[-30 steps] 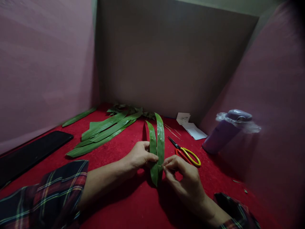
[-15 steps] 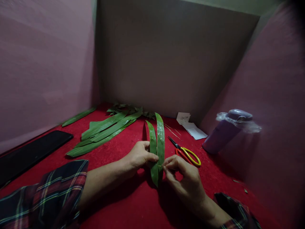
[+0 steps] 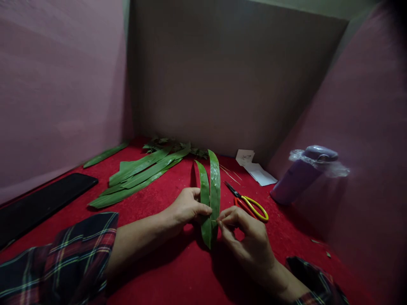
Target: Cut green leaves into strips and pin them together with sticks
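Observation:
Two long green leaves, a left one (image 3: pixel 204 190) and a right one (image 3: pixel 215 186), stand nearly upright side by side and overlap at their lower end. My left hand (image 3: pixel 190 206) grips them from the left, its thumb across their front. At their right edge, my right hand (image 3: pixel 243 226) pinches the end of a thin pale stick (image 3: pixel 214 220) that lies across the lower part of the leaves. Just beyond my right hand lie scissors (image 3: pixel 251 206) with one yellow and one red handle, blades pointing away to the left.
Several flat leaves (image 3: pixel 143 173) lie back left, with leafy sprigs (image 3: pixel 162 144) behind. A black phone-like slab (image 3: pixel 47 203) is at left. Thin sticks (image 3: pixel 229 174), white papers (image 3: pixel 260 173) and a purple bottle (image 3: pixel 294 178) stand or lie to the right on red cloth (image 3: pixel 168 279).

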Demonstrator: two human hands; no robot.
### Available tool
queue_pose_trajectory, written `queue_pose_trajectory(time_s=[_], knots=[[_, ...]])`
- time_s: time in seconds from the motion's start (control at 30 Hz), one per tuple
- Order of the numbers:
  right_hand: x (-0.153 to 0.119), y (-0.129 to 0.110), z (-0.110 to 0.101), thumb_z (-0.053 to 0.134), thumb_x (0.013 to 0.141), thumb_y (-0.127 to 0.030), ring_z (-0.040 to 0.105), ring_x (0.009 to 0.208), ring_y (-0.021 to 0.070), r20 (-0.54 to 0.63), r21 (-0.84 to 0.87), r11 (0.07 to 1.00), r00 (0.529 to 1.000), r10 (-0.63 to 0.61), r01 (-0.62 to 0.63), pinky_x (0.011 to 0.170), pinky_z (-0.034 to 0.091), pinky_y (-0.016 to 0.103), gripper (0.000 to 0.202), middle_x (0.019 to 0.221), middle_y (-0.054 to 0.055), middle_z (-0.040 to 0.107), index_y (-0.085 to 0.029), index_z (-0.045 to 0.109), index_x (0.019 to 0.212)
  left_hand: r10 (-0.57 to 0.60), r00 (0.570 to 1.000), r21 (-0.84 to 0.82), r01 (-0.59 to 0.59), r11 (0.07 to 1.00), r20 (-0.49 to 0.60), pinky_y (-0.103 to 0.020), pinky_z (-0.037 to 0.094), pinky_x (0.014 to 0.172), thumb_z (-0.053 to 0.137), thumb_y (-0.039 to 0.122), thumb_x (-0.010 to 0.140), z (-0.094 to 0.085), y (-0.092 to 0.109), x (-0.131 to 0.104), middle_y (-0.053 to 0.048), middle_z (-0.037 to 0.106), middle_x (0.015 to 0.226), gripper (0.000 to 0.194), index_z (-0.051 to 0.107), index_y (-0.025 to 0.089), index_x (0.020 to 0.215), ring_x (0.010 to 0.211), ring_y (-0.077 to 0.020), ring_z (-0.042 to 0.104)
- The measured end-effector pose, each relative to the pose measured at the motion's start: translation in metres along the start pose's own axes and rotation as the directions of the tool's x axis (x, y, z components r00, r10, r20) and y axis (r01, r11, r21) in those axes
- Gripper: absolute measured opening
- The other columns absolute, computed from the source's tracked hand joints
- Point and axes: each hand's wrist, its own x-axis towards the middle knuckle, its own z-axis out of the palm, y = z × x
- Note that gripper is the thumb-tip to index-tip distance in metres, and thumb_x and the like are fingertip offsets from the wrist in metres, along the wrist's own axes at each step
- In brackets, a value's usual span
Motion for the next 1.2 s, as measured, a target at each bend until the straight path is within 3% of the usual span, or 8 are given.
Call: queue_pose_trajectory(time_s=[1.2], knots=[[0.0007,-0.0011,-0.0002,0.052,0.079,-0.006,0.056,0.064,0.0144,-0.014,-0.029,1.000,1.000,-0.007,0.006,0.057,0.045,0.026,0.015,0.072,0.001,0.056,-0.020,0.050,0.072,-0.002,1.000,-0.021,0.002,1.000,0.010,-0.022,0.039,0.044,0.067,0.011,0.053,0.0000,-0.0010,0.0002,-0.002,0.061,0.064,0.027,0.057,0.010,0.078,0.048,-0.0111,0.054]])
